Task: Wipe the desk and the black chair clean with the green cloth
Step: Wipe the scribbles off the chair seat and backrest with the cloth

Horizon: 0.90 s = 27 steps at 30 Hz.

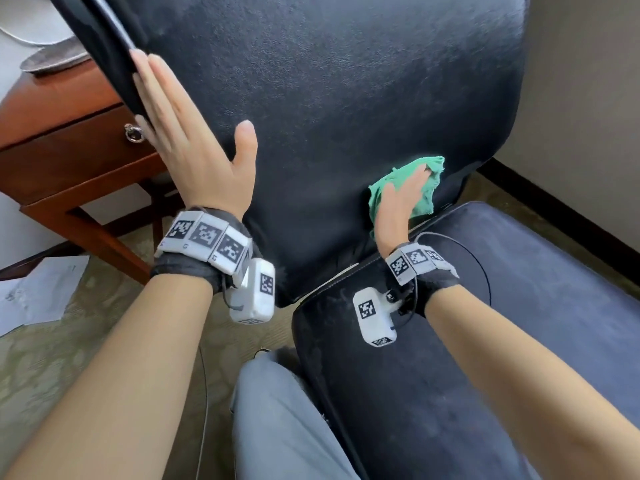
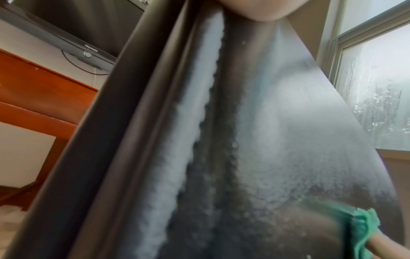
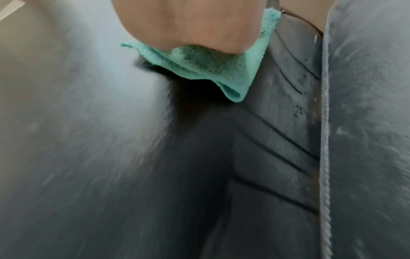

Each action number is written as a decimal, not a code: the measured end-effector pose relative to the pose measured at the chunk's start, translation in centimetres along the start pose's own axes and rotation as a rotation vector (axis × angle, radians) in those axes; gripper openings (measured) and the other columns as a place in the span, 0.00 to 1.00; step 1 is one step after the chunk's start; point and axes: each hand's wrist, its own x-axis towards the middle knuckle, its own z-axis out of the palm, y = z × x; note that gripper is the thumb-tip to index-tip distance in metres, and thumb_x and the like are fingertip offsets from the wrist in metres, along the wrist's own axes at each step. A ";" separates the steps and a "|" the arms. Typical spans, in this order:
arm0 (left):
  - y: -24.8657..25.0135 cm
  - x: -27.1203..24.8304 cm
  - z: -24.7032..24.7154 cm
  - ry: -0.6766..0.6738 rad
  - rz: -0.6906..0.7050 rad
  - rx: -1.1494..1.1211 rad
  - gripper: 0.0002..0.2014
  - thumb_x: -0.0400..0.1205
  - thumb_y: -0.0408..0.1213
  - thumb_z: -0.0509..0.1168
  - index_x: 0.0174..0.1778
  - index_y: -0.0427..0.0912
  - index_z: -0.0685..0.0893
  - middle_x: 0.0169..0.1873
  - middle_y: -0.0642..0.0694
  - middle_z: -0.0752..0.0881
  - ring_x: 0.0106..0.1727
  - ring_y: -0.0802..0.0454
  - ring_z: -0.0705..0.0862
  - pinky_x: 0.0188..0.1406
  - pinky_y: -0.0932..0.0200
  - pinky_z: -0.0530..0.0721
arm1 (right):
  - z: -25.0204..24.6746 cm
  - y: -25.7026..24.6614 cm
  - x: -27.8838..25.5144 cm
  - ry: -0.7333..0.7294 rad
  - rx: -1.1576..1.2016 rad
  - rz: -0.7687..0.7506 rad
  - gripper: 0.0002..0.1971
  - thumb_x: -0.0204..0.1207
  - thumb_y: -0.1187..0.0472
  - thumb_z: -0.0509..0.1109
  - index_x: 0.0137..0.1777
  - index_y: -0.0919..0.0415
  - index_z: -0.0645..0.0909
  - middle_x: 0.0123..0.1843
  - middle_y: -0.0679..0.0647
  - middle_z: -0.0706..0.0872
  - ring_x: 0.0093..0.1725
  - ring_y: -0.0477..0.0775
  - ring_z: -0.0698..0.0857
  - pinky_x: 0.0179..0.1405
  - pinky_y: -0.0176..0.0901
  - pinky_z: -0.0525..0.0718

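Observation:
The black chair's backrest [image 1: 346,98] fills the upper head view, and its seat [image 1: 502,306] lies at lower right. My right hand [image 1: 401,199] presses the crumpled green cloth [image 1: 426,181] flat against the lower backrest, just above the seat crease. In the right wrist view the green cloth [image 3: 210,70] bulges out under my palm against the chair's backrest [image 3: 88,140]. My left hand [image 1: 173,133] lies flat with straight fingers along the backrest's left edge. The left wrist view shows the backrest [image 2: 266,140] close up and the cloth [image 2: 363,227] at lower right.
The reddish wooden desk [image 1: 69,133] with a ring-pull drawer stands left of the chair, a grey dish [image 1: 52,60] on top. Papers [image 1: 38,296] lie on the carpet below it. A wall and dark skirting run along the right. A monitor [image 2: 73,29] hangs above the desk.

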 end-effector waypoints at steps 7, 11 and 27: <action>-1.2 0.5 0.7 0.034 0.133 -0.036 0.43 0.83 0.54 0.51 0.73 0.12 0.54 0.73 0.13 0.57 0.78 0.22 0.58 0.81 0.45 0.52 | -2.4 -0.9 5.7 0.301 0.083 0.051 0.29 0.85 0.69 0.50 0.82 0.70 0.41 0.84 0.64 0.41 0.84 0.60 0.43 0.76 0.37 0.40; -1.2 0.5 1.0 0.035 0.135 -0.024 0.43 0.82 0.52 0.55 0.73 0.11 0.55 0.73 0.13 0.57 0.78 0.22 0.59 0.81 0.48 0.52 | 0.6 -0.4 1.5 0.235 0.142 0.133 0.29 0.86 0.60 0.47 0.82 0.68 0.40 0.85 0.62 0.41 0.84 0.60 0.45 0.76 0.39 0.43; -0.7 0.8 0.6 0.019 0.154 -0.030 0.40 0.83 0.48 0.55 0.73 0.11 0.55 0.73 0.13 0.57 0.78 0.23 0.59 0.82 0.50 0.51 | 4.6 4.0 -10.6 -0.283 -0.099 -0.143 0.38 0.81 0.67 0.61 0.79 0.51 0.38 0.80 0.46 0.38 0.81 0.48 0.36 0.74 0.25 0.35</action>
